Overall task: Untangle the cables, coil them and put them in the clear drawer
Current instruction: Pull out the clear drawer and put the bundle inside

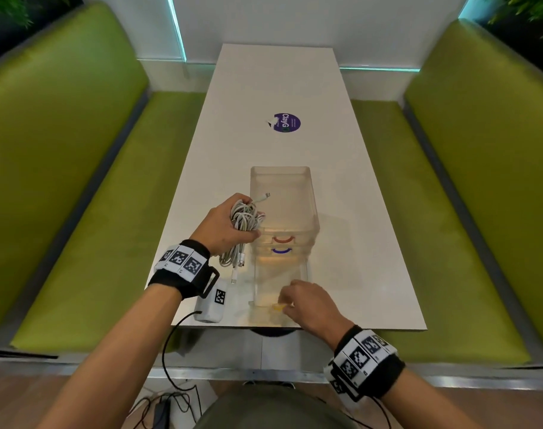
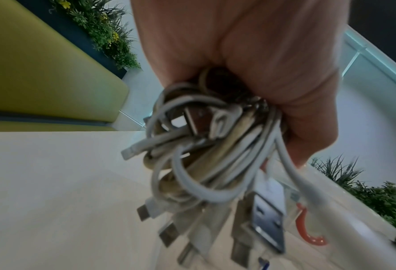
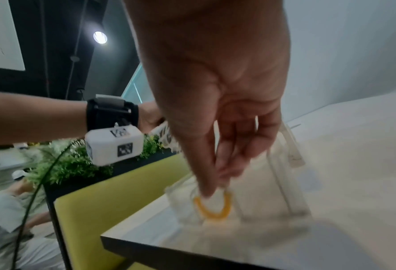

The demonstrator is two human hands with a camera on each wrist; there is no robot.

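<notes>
My left hand (image 1: 233, 226) grips a bundle of white cables (image 1: 245, 215) above the table, just left of the clear drawer unit (image 1: 282, 187). Several plugs hang loose below the fist (image 2: 257, 232), and the cables (image 2: 204, 155) are looped together. The bottom clear drawer (image 1: 257, 283) is pulled out toward me and looks bare inside. My right hand (image 1: 290, 301) pinches its yellow handle (image 1: 278, 307) at the front. The wrist view shows the fingertips (image 3: 206, 190) on the yellow handle (image 3: 213, 210).
The unit's upper drawers carry a red handle (image 1: 283, 239) and a blue handle (image 1: 281, 251). A purple sticker (image 1: 287, 122) lies farther up the white table (image 1: 372, 243). Green benches (image 1: 78, 181) flank both sides. The drawer front is close to the table's near edge.
</notes>
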